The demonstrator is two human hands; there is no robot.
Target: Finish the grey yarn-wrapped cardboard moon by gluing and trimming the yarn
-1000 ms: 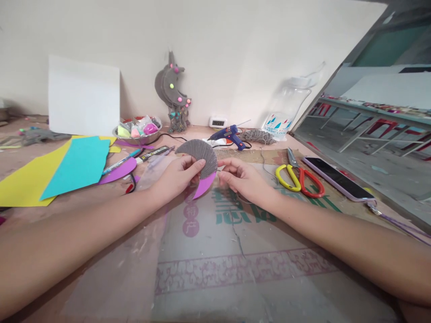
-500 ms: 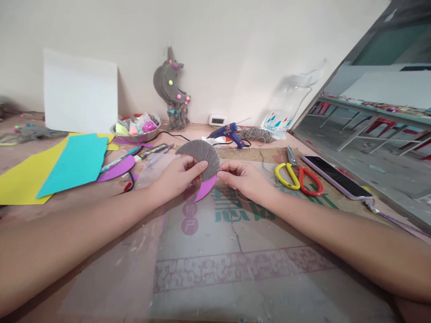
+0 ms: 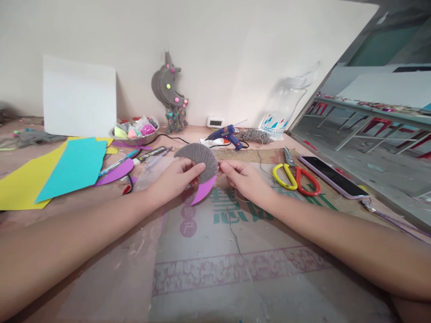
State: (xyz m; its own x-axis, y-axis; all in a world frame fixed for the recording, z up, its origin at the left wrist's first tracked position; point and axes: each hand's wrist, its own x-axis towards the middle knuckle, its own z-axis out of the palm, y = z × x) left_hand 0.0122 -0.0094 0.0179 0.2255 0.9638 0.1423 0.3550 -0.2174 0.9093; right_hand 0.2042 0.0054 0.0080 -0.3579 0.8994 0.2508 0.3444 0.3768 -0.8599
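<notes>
My left hand point(image 3: 183, 175) pinches a crescent moon cutout point(image 3: 204, 189) between thumb and fingers. Grey yarn point(image 3: 202, 157) is wound closely round its upper and middle part, while the lower tip shows bare purple. Just off the crescent's right edge, my right hand point(image 3: 244, 177) is closed in a pinch on the yarn; the strand between its fingertips is barely visible. A loose piece of grey yarn point(image 3: 235, 233) trails over the plastic-covered board below the hands.
To the right lie scissors point(image 3: 296, 177) and a phone point(image 3: 333, 176). Behind my hands are a blue glue gun point(image 3: 227, 134), a yarn heap point(image 3: 254, 136), a clock point(image 3: 215, 122) and a plastic jug point(image 3: 281, 110). Coloured sheets point(image 3: 72, 166) and a bowl point(image 3: 139, 140) occupy the left.
My right hand has shifted slightly away from the crescent's edge. The left hand keeps its hold on the crescent. The whole view has moved a little.
</notes>
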